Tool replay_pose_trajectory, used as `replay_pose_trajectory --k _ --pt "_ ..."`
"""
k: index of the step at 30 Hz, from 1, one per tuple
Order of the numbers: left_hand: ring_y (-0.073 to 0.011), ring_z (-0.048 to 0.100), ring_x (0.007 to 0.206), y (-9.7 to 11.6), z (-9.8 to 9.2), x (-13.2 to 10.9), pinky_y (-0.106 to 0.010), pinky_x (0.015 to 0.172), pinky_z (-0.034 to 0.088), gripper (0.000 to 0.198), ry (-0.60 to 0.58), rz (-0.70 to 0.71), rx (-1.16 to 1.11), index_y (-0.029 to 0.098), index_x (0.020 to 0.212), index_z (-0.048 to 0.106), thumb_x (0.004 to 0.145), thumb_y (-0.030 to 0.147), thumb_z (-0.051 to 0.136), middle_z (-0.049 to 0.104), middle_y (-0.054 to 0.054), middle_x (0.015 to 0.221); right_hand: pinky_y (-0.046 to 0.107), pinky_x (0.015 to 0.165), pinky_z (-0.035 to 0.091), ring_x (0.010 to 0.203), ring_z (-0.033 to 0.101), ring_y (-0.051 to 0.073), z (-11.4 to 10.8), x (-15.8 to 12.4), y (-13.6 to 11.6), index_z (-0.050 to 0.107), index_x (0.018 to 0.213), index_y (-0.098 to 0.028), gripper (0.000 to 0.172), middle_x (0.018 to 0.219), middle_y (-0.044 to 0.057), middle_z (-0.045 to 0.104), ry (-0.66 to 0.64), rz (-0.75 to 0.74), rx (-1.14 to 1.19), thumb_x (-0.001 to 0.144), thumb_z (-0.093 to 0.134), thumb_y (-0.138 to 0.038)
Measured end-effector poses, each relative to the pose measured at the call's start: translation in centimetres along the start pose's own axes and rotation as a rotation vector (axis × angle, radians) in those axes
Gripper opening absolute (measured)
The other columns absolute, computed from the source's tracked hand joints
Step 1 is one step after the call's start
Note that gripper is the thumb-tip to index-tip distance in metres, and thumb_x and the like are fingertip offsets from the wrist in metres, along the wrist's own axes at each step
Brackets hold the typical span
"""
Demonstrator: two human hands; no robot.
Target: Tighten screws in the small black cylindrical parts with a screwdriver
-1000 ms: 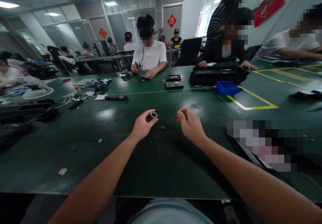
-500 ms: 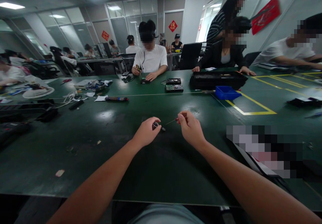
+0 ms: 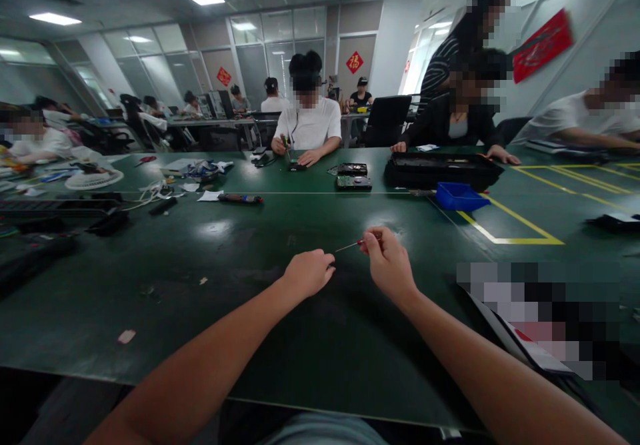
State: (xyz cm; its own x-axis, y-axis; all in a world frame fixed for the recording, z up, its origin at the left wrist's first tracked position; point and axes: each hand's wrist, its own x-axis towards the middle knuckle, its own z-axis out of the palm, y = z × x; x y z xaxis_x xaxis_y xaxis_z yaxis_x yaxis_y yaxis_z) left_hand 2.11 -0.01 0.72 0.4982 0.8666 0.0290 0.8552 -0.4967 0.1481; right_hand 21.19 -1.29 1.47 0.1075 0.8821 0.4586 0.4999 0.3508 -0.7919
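My left hand point(image 3: 309, 272) rests knuckles-up on the dark green table point(image 3: 280, 338), fingers curled down over a small dark part that is almost fully hidden beneath them. My right hand point(image 3: 387, 262) is just to its right, pinching a thin screwdriver point(image 3: 350, 246) with a red handle. The metal shaft points left and slightly down, and its tip hangs a little above and right of my left fingers.
Across the table a seated person works on a small device point(image 3: 295, 164). Circuit boards point(image 3: 353, 182), a black case point(image 3: 443, 170) and a blue bin point(image 3: 460, 196) lie at the far right. Cables and tools point(image 3: 165, 198) clutter the far left. Yellow tape lines point(image 3: 505, 228) mark the right side.
My left hand held a small metal ring up, then brought it down to the table and closed over it and the small dark part. The right hand stayed put with the screwdriver.
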Motion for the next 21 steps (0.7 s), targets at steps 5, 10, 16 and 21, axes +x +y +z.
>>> replay_pose_trajectory --k 5,10,16,21 --pt "-0.0239 0.067 0.095 -1.5 -0.2 0.1 -0.034 0.080 0.051 0.028 -0.023 -0.019 -0.143 0.021 0.110 0.072 0.090 0.034 0.058 0.072 -0.008 0.106 0.035 0.073 0.049 0.077 0.066 0.021 -0.1 -0.1 0.0 0.057 0.097 -0.022 0.025 0.082 0.005 0.068 -0.020 0.010 0.021 0.099 0.044 -0.042" --pt "-0.0231 0.067 0.092 -4.0 -1.5 0.2 -0.033 0.078 0.049 0.025 -0.041 -0.085 -0.330 0.021 0.099 0.075 0.088 0.036 0.059 0.074 -0.008 0.102 0.035 0.073 0.048 0.077 0.065 0.021 -0.1 -0.1 -0.2 0.057 0.097 -0.022 0.023 0.081 0.004 0.068 -0.028 0.000 0.040 0.099 0.045 -0.042" --pt "-0.0110 0.054 0.055 -8.2 -4.3 -1.1 -0.022 0.047 0.034 0.029 0.019 -0.318 -0.959 0.016 0.098 0.069 0.085 0.041 0.063 0.069 -0.007 0.086 0.033 0.071 0.047 0.074 0.064 0.020 -0.1 -0.1 -0.3 0.057 0.095 -0.022 0.022 0.078 0.003 0.067 -0.039 -0.013 0.045 0.099 0.044 -0.039" --pt "-0.0050 0.044 0.049 -14.2 -6.1 -4.3 -0.014 0.038 0.019 0.029 0.292 -0.450 -1.482 0.015 0.088 0.059 0.074 0.033 0.077 0.056 -0.001 0.079 0.034 0.071 0.046 0.073 0.064 0.019 -0.1 -0.1 -0.2 0.056 0.095 -0.022 0.020 0.078 0.003 0.067 -0.045 -0.023 0.048 0.099 0.044 -0.037"
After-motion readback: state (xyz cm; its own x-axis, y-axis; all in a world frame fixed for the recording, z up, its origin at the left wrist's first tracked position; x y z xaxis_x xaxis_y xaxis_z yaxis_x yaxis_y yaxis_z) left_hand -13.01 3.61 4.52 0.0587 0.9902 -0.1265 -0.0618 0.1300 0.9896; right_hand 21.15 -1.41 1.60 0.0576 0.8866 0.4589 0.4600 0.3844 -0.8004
